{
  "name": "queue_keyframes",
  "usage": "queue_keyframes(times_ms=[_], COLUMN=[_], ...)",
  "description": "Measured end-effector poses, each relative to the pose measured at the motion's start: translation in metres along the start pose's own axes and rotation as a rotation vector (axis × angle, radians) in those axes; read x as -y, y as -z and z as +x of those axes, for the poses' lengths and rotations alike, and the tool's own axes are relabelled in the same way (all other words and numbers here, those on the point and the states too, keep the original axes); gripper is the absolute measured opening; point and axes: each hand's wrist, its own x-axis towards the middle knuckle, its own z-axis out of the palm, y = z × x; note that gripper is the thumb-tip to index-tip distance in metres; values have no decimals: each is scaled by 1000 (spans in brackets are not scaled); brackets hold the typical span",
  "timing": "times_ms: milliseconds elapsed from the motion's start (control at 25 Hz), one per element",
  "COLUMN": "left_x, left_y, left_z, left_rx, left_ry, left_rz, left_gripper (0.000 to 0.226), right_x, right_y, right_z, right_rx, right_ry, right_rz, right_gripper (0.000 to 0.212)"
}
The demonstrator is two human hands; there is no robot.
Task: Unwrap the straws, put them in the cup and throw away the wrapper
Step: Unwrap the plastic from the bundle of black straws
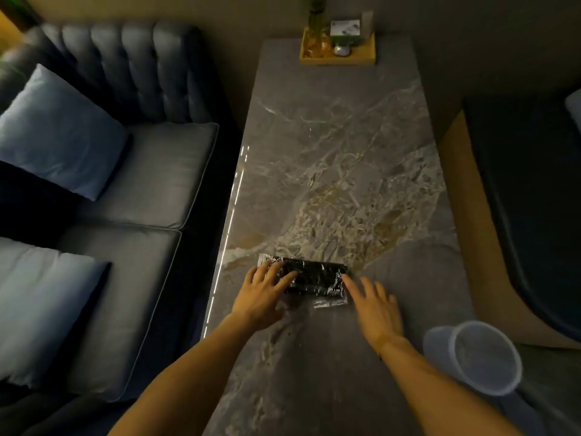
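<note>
black straw pack (314, 276) under left hand (262, 297), perhaps touching right hand (375, 306)

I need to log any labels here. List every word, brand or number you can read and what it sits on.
None can be read.
Small box on the wooden tray: pale label with a printed mark, too small and blurred.
Pack of straws: clear wrapper over black straws, no legible print.
Plastic cup: no print visible.

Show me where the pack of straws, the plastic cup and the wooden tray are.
pack of straws (314, 278): head view, middle of the dark wrapped bundle.
plastic cup (484, 357): head view, inside its round clear rim.
wooden tray (339, 60): head view, its near front wall.
</note>
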Motion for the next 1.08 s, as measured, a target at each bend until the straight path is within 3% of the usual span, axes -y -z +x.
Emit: queue_keyframes(times_ms=[360, 600, 840, 960, 1080], left_x=[16, 14, 5, 2, -5], left_y=[-17, -16, -6, 6, 16], left_z=[42, 48, 34, 21, 0], left_rx=[-48, -122, -41, 69, 261], left_ry=[-35, -36, 71, 106, 149], left_rz=[36, 10, -206, -469, -867], left_gripper=[84, 66, 58, 43, 22], right_x=[1, 11, 15, 20, 26], right_y=[3, -2, 0, 13, 25], right_z=[51, 59, 47, 29, 5], right_rx=[-77, -128, -206, -103, -88], right_ry=[191, 199, 0, -73, -155], right_rz=[-48, 161, 870, 1301, 1565], right_gripper=[87, 70, 35, 27, 22])
